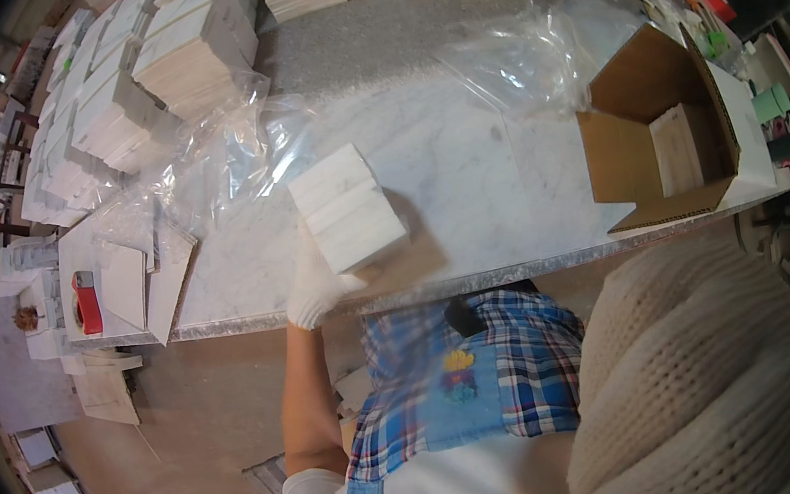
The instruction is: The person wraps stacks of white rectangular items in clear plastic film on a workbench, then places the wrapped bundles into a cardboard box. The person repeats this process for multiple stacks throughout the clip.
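Observation:
My left hand (320,280), in a white knit glove, grips the near left side of a block-like stack of white stone tiles (348,208). The thumb lies along the near edge and the other fingers are partly hidden at the left side. Under and right of the stack lies a dark shadow on the pale tabletop (463,192). My right hand (695,387), also in a knit glove, is very near the camera and fills the lower right. Its fingers run out of the picture, so I cannot tell whether it holds anything.
An opened cardboard box (669,201) at the right has stacked tiles (677,150) inside. Clear plastic film (522,70) lies behind, with more film (246,154) on the left. Tall tile stacks (193,48) line the back left. A red tape dispenser (87,302) sits near loose boards (124,285).

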Motion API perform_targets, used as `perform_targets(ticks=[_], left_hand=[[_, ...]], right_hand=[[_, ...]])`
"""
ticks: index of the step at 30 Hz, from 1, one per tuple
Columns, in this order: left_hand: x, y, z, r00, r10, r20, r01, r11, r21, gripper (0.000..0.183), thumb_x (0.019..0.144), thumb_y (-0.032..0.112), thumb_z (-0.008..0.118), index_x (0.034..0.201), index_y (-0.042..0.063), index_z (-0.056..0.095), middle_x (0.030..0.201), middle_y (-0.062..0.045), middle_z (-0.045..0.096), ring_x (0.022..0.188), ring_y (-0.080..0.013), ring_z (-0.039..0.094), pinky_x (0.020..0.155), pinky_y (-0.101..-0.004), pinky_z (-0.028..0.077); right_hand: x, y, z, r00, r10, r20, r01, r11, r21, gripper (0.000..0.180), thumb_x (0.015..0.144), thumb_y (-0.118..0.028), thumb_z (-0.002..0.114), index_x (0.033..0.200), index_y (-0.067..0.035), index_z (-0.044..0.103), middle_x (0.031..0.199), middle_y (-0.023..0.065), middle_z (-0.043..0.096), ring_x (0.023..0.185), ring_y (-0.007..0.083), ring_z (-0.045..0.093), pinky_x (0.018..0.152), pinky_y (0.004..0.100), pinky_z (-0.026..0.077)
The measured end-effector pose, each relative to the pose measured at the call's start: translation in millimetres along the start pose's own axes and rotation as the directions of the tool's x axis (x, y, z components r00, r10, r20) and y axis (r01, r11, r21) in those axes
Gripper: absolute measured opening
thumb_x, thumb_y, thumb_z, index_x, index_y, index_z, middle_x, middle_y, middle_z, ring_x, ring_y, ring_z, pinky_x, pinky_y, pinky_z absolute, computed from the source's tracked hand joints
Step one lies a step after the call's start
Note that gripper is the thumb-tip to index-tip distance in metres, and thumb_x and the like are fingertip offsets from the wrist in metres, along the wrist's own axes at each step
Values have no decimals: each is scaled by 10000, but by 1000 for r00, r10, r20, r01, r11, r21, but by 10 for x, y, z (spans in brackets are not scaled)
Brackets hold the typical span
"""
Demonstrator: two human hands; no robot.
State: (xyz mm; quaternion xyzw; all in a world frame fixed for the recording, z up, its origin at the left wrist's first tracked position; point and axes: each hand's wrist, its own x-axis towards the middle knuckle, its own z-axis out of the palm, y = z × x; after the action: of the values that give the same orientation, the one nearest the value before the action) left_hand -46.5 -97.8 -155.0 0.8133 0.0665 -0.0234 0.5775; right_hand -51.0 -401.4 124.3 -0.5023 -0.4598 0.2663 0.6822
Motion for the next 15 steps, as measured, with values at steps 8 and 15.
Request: perform_targets(ticks=[8, 15], left_hand=[[-56, -176, -48, 1000, 12, -17, -12, 1000, 5, 1109, 563, 277, 911, 1480, -9, 356, 1393, -179, 527, 1305, -312, 512, 1120, -414, 408], [8, -159, -44, 936, 349, -57, -314, 894, 321, 1130, 580, 312, 883, 1516, -14, 339, 1442, -212, 495, 1365, -379, 457, 1188, -451, 342]], right_hand=[[140, 70, -11, 950, -196, 244, 287, 854, -433, 438, 858, -287, 777, 1199, -60, 622, 1029, 91, 677, 926, 205, 649, 828, 358, 528], [380, 862, -511, 986, -100, -136, -4, 791, -611, 609, 820, -313, 834, 1315, -50, 595, 1135, 121, 686, 1029, 224, 663, 893, 374, 541]])
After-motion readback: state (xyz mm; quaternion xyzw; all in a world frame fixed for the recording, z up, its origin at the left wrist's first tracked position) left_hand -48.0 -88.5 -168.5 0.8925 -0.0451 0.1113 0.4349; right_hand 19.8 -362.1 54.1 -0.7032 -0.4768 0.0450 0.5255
